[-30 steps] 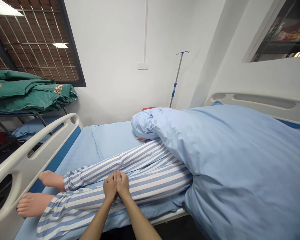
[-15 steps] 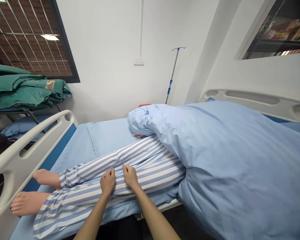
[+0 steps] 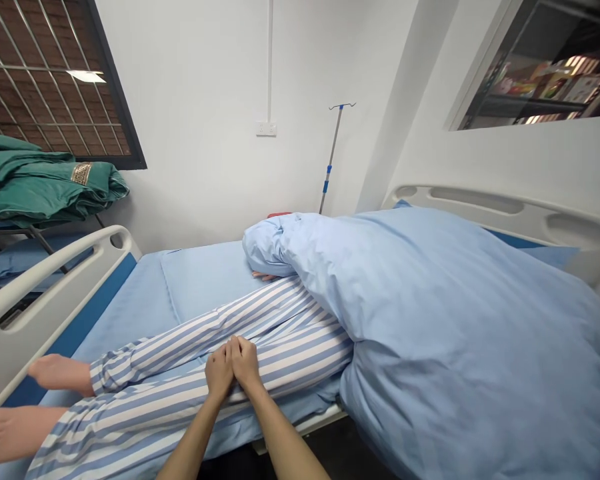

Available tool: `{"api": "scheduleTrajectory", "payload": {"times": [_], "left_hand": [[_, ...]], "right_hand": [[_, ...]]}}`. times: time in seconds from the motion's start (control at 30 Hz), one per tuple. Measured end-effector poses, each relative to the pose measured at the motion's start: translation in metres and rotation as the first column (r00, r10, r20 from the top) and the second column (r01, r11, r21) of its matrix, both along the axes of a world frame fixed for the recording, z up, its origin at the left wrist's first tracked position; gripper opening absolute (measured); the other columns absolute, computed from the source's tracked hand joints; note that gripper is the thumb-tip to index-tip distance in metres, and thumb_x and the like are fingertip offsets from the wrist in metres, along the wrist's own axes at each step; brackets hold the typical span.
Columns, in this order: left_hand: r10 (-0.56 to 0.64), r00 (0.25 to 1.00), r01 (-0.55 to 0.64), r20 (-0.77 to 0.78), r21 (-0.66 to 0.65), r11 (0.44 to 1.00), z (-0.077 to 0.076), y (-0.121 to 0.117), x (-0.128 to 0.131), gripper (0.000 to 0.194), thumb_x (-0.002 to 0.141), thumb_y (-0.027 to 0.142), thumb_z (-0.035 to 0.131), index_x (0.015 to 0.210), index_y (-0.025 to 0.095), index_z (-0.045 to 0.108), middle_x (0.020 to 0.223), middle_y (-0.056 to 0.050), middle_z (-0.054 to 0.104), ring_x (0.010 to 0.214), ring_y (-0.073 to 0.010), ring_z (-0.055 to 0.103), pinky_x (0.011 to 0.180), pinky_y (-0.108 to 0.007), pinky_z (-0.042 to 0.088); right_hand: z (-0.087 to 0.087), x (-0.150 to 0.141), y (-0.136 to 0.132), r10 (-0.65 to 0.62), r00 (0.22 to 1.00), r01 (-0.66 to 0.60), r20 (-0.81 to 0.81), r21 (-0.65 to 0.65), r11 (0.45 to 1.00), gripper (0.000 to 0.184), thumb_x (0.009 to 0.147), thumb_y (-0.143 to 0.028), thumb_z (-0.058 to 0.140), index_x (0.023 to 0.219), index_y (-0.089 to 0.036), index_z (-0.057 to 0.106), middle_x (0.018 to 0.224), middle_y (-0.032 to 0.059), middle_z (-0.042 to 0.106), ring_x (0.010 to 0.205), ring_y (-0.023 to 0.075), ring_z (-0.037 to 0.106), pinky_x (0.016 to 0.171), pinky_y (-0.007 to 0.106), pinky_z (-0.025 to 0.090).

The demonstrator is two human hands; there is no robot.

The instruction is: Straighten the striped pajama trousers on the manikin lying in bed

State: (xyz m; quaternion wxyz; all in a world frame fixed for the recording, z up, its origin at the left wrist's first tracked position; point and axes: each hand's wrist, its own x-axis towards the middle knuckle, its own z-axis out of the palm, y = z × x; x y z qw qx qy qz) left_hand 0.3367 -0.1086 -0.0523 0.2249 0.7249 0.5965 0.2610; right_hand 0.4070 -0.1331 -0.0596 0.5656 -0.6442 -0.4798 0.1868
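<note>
My left hand (image 3: 220, 372) and my right hand (image 3: 244, 360) are both closed into fists, pressed side by side with their knuckles upward. No object shows in either one. They are over the nearer leg of a pair of blue-and-white striped trousers (image 3: 300, 350), around the knee; whether they press on the cloth I cannot tell. The trousers are on a figure lying on the bed, with bare feet (image 3: 23, 430) at the left. A puffed light blue quilt (image 3: 430, 300) is heaped over the upper body and hides it. Some fingertips (image 3: 263, 275) peek out under the quilt's far edge.
Beige bed end boards stand at the left (image 3: 55, 267) and the far right (image 3: 480, 200). The quilt hangs down the bed's near side. Behind the bed is an IV pole (image 3: 330, 160). Folded green covers (image 3: 50, 187) lie on a rack by the barred window (image 3: 45, 80).
My two fists, apart half a second ago, have come together over the leg. The view has shifted slightly to the right. The quilt and the figure look unmoved.
</note>
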Motion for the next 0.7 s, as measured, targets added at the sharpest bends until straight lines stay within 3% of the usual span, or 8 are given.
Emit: {"api": "scheduleTrajectory", "payload": {"times": [0.17, 0.47, 0.7], "left_hand": [[0.020, 0.984, -0.022, -0.176, -0.013, 1.000, -0.011, -0.005, -0.001, 0.034, 0.089, 0.030, 0.034, 0.086, 0.019, 0.066, 0.091, -0.010, 0.070, 0.083, -0.0186, 0.060, 0.067, -0.026, 0.033], [0.015, 0.980, -0.019, -0.199, -0.014, 1.000, 0.000, -0.009, 0.003, 0.042, 0.091, 0.036, 0.027, 0.078, 0.020, 0.064, 0.089, -0.008, 0.070, 0.081, -0.0186, 0.060, 0.065, -0.027, 0.029], [-0.026, 0.969, 0.028, -0.244, 0.004, 1.000, -0.005, -0.008, 0.001, 0.036, 0.090, 0.032, 0.029, 0.077, 0.021, 0.061, 0.090, -0.007, 0.069, 0.080, -0.0178, 0.059, 0.066, -0.026, 0.029]], "right_hand": [[-0.003, -0.001, 0.005, -0.035, 0.999, 0.035, -0.007, -0.023, 0.999, 0.044, 0.090, -0.038, 0.030, 0.056, -0.019, 0.049, 0.053, -0.0004, 0.053, 0.052, 0.0114, 0.043, 0.050, 0.023, 0.028], [0.014, 0.026, -0.006, 0.059, 0.949, -0.031, 0.309, -0.097, 0.995, 0.044, 0.092, -0.034, 0.032, 0.059, -0.019, 0.057, 0.057, 0.0009, 0.058, 0.054, 0.0114, 0.046, 0.055, 0.025, 0.023], [0.002, 0.035, -0.016, -0.010, 0.927, 0.059, 0.375, -0.121, 0.991, 0.045, 0.093, -0.034, 0.030, 0.063, -0.019, 0.060, 0.060, 0.0028, 0.062, 0.056, 0.0120, 0.048, 0.057, 0.027, 0.021]]}}
